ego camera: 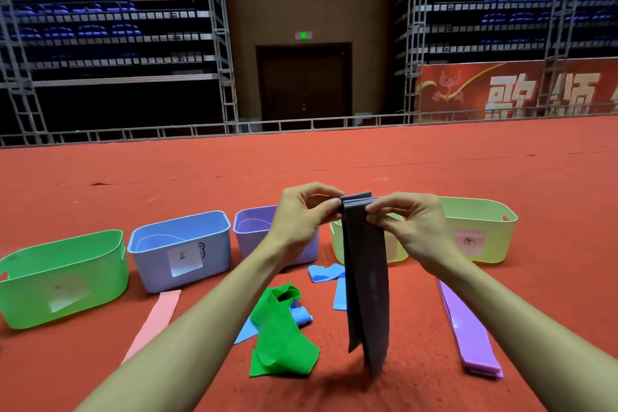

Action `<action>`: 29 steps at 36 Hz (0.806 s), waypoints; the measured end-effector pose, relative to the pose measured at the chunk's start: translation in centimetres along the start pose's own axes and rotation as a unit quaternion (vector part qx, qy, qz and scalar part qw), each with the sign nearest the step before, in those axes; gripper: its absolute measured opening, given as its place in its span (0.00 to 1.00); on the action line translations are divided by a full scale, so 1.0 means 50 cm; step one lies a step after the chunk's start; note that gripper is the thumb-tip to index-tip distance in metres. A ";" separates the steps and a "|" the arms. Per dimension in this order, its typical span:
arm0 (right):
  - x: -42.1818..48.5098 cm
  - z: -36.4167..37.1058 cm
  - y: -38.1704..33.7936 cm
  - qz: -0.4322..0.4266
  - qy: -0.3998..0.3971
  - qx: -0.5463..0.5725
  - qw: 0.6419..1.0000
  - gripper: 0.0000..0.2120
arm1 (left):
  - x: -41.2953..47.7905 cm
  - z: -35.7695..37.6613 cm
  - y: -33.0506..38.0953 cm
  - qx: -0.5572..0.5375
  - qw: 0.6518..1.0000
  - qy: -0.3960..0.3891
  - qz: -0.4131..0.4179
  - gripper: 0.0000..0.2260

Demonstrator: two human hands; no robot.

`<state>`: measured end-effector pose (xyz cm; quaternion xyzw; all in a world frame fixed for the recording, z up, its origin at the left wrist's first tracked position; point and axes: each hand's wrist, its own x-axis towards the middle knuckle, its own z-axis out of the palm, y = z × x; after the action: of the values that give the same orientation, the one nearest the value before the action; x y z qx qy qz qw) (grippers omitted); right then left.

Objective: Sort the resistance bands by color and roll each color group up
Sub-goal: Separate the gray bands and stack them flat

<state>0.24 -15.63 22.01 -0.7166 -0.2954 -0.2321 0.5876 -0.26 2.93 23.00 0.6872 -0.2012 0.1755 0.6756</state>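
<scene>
- At centre, raised over the red carpeted floor (334, 160): left hand (301, 214) pinches the top edge of a stack of flat grey elastic resistance bands (368, 278), thumb and forefinger curled onto it.
- Grey stack hangs straight down between the forearms. Its lower end is blurred and close to the carpet; contact cannot be told.
- Right hand (408, 224) pinches the same top edge from the other side, its fingertips close to the left's.
- Judgement: step in hand is starting the roll of the grey group. The top layers look slightly stepped, so square them first. Make the first turn tight and keep both pinches level so the roll does not cone. Let the hanging tail supply tension.
- Risk: the layers may slide apart if one pinch loosens.
- Surroundings, left to right:
  - green oval plastic bin (63, 274)
  - flat pink band (157, 318) lying diagonally before a pale-blue rectangular bin (180, 247)
  - lilac bin (247, 227) partly behind the left hand
  - crumpled green band (281, 338)
  - blue bands (326, 273) just left of the grey tail
  - stacked flat lilac bands (468, 328) under the right forearm
  - pale-yellow bin (478, 227) at the right
- Carpet shows between the grey tail and the lilac bands. Judged the best room to work downward; avoid sweeping the tail into the blue bands.
</scene>
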 end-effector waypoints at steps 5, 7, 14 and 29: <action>0.001 -0.004 -0.001 0.006 0.005 0.005 1.000 0.09 | -0.001 0.009 -0.001 -0.005 1.000 -0.012 0.001 0.09; 0.001 -0.006 -0.003 0.007 0.006 0.006 1.000 0.08 | 0.000 0.011 -0.001 -0.005 1.000 -0.016 0.002 0.09; 0.001 -0.011 -0.007 0.014 0.000 -0.005 1.000 0.12 | -0.003 0.012 0.001 0.013 0.999 -0.031 0.012 0.10; 0.002 -0.006 -0.009 0.004 0.005 -0.045 0.999 0.10 | -0.009 0.022 -0.016 -0.001 1.000 -0.002 0.016 0.09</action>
<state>-0.01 -15.84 22.48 -0.7424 -0.2786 -0.2468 0.5570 -0.30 1.84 22.05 0.6834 -0.2138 0.1843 0.6733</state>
